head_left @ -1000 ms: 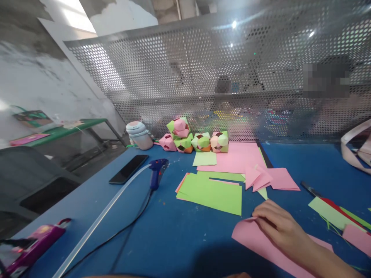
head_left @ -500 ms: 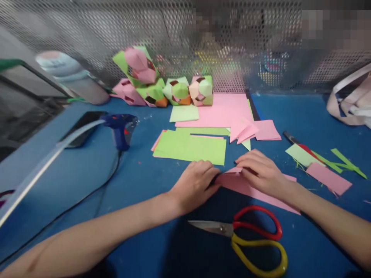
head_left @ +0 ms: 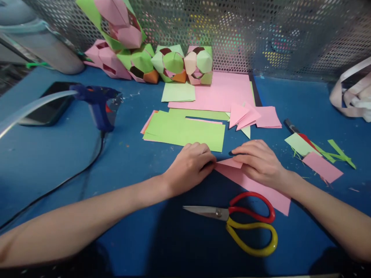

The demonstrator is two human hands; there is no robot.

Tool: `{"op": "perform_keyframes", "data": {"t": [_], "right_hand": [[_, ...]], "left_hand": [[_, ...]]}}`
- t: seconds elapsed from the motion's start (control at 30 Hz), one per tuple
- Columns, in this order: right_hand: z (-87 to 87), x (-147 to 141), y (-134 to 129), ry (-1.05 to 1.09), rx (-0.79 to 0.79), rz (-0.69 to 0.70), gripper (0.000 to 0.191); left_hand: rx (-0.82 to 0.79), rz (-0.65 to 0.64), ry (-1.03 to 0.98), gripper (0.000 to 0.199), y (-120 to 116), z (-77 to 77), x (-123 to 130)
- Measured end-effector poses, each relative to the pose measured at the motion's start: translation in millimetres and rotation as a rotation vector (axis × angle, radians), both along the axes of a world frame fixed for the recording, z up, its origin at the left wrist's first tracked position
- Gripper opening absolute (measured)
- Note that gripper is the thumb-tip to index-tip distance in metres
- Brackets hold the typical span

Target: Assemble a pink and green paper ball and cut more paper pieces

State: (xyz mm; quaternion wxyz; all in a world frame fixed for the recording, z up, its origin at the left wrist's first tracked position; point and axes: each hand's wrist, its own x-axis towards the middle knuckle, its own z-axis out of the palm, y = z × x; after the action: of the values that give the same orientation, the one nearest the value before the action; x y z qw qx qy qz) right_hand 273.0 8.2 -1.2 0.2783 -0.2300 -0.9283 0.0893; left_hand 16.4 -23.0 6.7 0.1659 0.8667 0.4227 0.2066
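A strip of pink paper [head_left: 262, 187] lies slantwise on the blue table, its upper left part folded over to a point. With closed fingers, my left hand [head_left: 191, 166] pinches that pointed left end. My right hand [head_left: 259, 164] has its fingers on the folded flap and covers part of the strip. Just below the paper rest scissors [head_left: 222, 213] with one red and one yellow handle, blades closed and pointing left. Beyond my hands is a stack of green paper [head_left: 185, 133], and behind it folded pink pieces [head_left: 243, 116].
A blue glue gun [head_left: 100, 106] with a black cord stands at left beside a dark phone [head_left: 49, 104]. Folded-paper balls [head_left: 171, 63] line the perforated metal panel [head_left: 232, 38]. A bottle [head_left: 49, 42] stands far left. Paper scraps [head_left: 323, 166] and a cutter [head_left: 291, 126] lie right.
The view has tilted down and come closer. The folded flap on the pink strip now lies flatter, and the strip's right end has swung toward me. Both hands stay on the paper.
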Motion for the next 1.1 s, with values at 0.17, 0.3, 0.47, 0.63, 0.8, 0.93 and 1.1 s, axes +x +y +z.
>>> {"op": "perform_keyframes", "data": {"t": [0.17,0.3,0.47,0.63,0.8,0.93,1.1], "right_hand": [[-2.5,1.3,1.1,-0.163,0.127,0.053,0.026],[-1.9,2.4,2.2,-0.212,0.153,0.116,0.025],[-1.3,3.2,2.6,-0.243,0.203,0.151,0.029],[0.9,3.4,1.3,-0.229,0.243,0.185,0.029],[4.4,3.5,1.0,-0.238,0.19,0.226,0.026],[3.9,2.9,1.5,-0.213,0.2,0.254,0.022],[2.7,1.7,0.4,-0.196,0.211,0.249,0.02]], "left_hand": [[-0.083,-0.041,-0.062,0.015,7.9,1.9,-5.0],[-0.142,-0.096,-0.099,0.012,12.9,4.7,-9.0],[-0.168,-0.115,-0.108,0.01,15.2,5.1,-11.3],[-0.157,-0.141,-0.119,0.011,17.7,1.7,-12.2],[-0.165,-0.159,-0.116,0.011,20.3,2.6,-12.9],[-0.194,-0.167,-0.107,0.012,21.5,5.0,-13.7],[-0.235,-0.158,-0.107,0.014,22.0,6.6,-14.2]]}}
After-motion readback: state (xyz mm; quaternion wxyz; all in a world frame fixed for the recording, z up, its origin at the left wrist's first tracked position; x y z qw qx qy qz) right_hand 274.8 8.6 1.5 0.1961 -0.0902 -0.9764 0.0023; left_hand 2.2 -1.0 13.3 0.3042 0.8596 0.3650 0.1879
